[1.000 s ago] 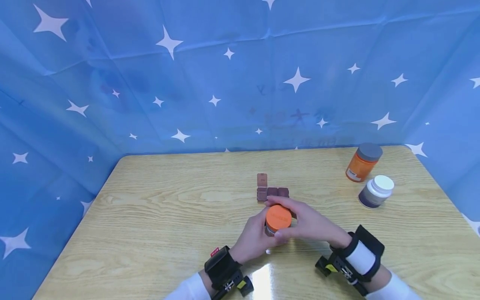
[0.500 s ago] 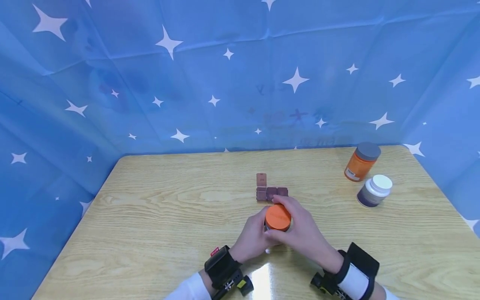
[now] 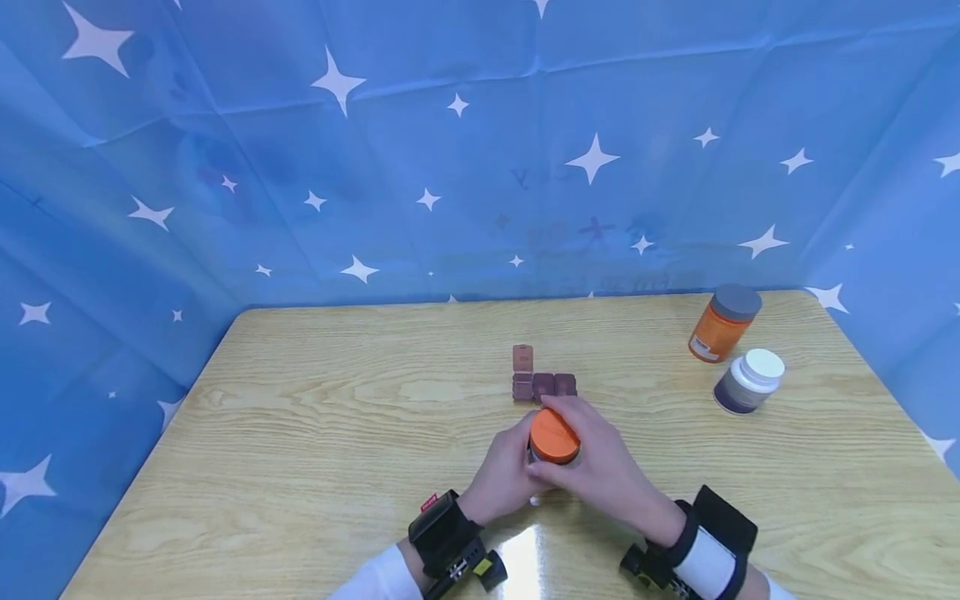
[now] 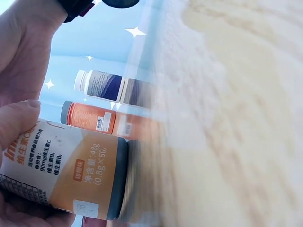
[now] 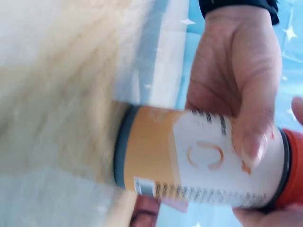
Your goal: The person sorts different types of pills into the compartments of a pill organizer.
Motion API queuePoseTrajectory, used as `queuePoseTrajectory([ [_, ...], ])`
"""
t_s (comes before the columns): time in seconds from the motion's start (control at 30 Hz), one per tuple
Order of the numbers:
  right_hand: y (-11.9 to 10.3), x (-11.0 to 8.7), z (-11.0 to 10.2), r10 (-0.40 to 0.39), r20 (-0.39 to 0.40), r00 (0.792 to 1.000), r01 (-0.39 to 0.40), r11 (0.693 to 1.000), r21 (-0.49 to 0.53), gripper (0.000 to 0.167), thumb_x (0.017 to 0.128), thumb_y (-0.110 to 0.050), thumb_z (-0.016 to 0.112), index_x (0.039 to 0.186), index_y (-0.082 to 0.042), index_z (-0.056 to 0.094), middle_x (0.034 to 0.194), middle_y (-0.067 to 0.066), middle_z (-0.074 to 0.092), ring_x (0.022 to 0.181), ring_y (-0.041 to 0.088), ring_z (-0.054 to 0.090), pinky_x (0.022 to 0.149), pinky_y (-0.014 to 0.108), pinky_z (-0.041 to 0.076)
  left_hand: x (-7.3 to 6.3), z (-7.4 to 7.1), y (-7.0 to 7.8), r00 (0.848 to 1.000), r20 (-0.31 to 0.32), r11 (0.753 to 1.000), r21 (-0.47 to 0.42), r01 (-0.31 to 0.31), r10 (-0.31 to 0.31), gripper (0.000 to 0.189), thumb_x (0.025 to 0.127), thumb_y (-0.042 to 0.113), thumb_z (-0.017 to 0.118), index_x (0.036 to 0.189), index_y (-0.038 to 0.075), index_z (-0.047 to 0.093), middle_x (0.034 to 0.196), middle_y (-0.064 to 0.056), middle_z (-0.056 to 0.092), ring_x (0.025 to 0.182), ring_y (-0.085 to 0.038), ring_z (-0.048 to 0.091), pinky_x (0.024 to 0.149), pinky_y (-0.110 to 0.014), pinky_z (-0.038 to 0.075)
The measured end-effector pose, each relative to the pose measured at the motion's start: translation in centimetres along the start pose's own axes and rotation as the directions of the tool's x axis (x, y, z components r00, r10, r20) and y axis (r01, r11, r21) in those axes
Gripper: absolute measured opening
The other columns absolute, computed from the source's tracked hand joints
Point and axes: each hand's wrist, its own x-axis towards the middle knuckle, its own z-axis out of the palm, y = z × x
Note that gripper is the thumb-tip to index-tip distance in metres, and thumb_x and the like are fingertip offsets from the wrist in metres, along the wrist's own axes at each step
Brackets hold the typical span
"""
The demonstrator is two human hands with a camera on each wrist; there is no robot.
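Note:
An upright vitamin bottle (image 4: 71, 165) with an orange-and-white label and dark base stands on the table before me. My left hand (image 3: 501, 473) grips its body; in the right wrist view that thumb presses the label. My right hand (image 3: 600, 458) curls round the orange lid (image 3: 553, 435) from the right, thumb in front and fingers behind. In the left wrist view the lid is out of frame. Just behind the bottle lie joined brown box-like segments (image 3: 522, 371) in an L shape, partly covered by my right hand.
At the back right stand an orange bottle (image 3: 716, 333) with a grey lid and a white-capped bottle (image 3: 748, 382). A small white thing (image 3: 535, 501), too small to identify, shows below my hands. A blue star-patterned cloth (image 3: 450, 167) hangs behind the table (image 3: 337, 400).
My right hand has turned about the lid, its wrist shifting nearer me and slightly left, and its thumb moving left across the front. My left hand keeps its hold; the bottle stays in place.

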Motion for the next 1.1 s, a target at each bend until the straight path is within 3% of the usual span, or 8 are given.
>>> queuePoseTrajectory([
  [0.23,0.8,0.2,-1.7,-0.113,0.151,0.982,0.115,0.993,0.001,0.068,0.076,-0.021,0.075,0.134,-0.003,0.045,0.13,0.018,0.053,0.118,0.038,0.051,0.093,0.053,0.044,-0.1,0.0,0.1,0.999,0.016,0.999,-0.037,0.032,-0.031,0.055,0.075,0.017,0.074,0.125,0.011,0.05,0.118,-0.005,0.063,0.109,-0.013,0.059,0.094,-0.025,0.046],
  [0.33,1.0,0.3,-1.6,-0.128,0.14,0.982,0.129,0.992,0.003,0.069,0.074,-0.022,0.077,0.133,-0.003,0.046,0.129,0.019,0.054,0.118,0.04,0.05,0.093,0.054,0.044,-0.1,0.0,0.0,0.999,0.014,0.999,-0.035,0.032,-0.031,0.055,0.076,0.019,0.074,0.125,0.011,0.05,0.118,-0.005,0.063,0.109,-0.014,0.059,0.094,-0.025,0.046],
  [0.63,0.7,0.2,0.1,-0.078,-0.002,0.997,0.078,0.996,0.032,0.066,0.068,-0.022,0.081,0.126,-0.005,0.053,0.125,0.012,0.057,0.11,0.026,0.056,0.088,0.041,0.049,-0.1,-0.1,0.0,1.0,0.004,1.0,0.007,0.011,-0.011,0.055,0.075,0.012,0.073,0.125,0.009,0.05,0.118,-0.007,0.063,0.109,-0.017,0.059,0.094,-0.027,0.046],
  [0.77,1.5,0.7,-0.7,-0.108,0.087,0.99,0.099,0.99,0.097,0.058,0.072,-0.021,0.078,0.124,-0.011,0.055,0.124,0.008,0.059,0.111,0.025,0.057,0.089,0.038,0.048,-0.1,-0.1,0.1,0.999,0.02,0.999,-0.025,0.04,-0.039,0.058,0.075,0.016,0.075,0.126,0.011,0.05,0.12,-0.005,0.062,0.11,-0.017,0.059,0.095,-0.026,0.046],
  [0.83,2.2,1.4,-1.4,-0.139,0.211,0.968,0.104,0.98,0.168,0.055,0.074,-0.021,0.076,0.125,-0.016,0.055,0.126,0.004,0.058,0.114,0.021,0.054,0.091,0.036,0.046,-0.1,-0.1,0.1,0.998,0.032,0.998,-0.036,0.057,-0.056,0.059,0.076,0.019,0.075,0.128,0.011,0.049,0.121,-0.005,0.062,0.111,-0.016,0.058,0.096,-0.027,0.045],
  [0.87,2.7,1.9,-1.8,-0.169,0.279,0.945,0.11,0.97,0.216,0.055,0.075,-0.021,0.075,0.126,-0.017,0.055,0.127,0.003,0.057,0.115,0.019,0.053,0.093,0.036,0.044,-0.1,-0.1,0.1,0.997,0.038,0.997,-0.034,0.066,-0.065,0.059,0.076,0.02,0.075,0.129,0.011,0.049,0.121,-0.005,0.062,0.111,-0.016,0.058,0.096,-0.027,0.045],
  [1.0,4.3,4.0,-2.7,-0.295,0.506,0.811,0.084,0.913,0.398,0.053,0.078,-0.015,0.071,0.128,-0.016,0.054,0.134,0.008,0.052,0.125,0.011,0.045,0.1,0.033,0.039,-0.1,-0.1,0.1,0.995,0.048,0.995,-0.037,0.094,-0.092,0.06,0.075,0.023,0.076,0.127,0.009,0.05,0.119,-0.006,0.062,0.11,-0.016,0.059,0.094,-0.027,0.046],
  [1.1,5.0,5.1,-2.9,-0.377,0.577,0.725,0.055,0.866,0.497,0.054,0.076,-0.008,0.07,0.127,-0.013,0.054,0.138,0.017,0.047,0.13,0.008,0.04,0.104,0.029,0.036,-0.2,-0.1,0.0,0.995,0.046,0.994,-0.046,0.094,-0.092,0.059,0.074,0.022,0.077,0.125,0.007,0.051,0.118,-0.007,0.063,0.108,-0.016,0.06,0.093,-0.026,0.046],
])
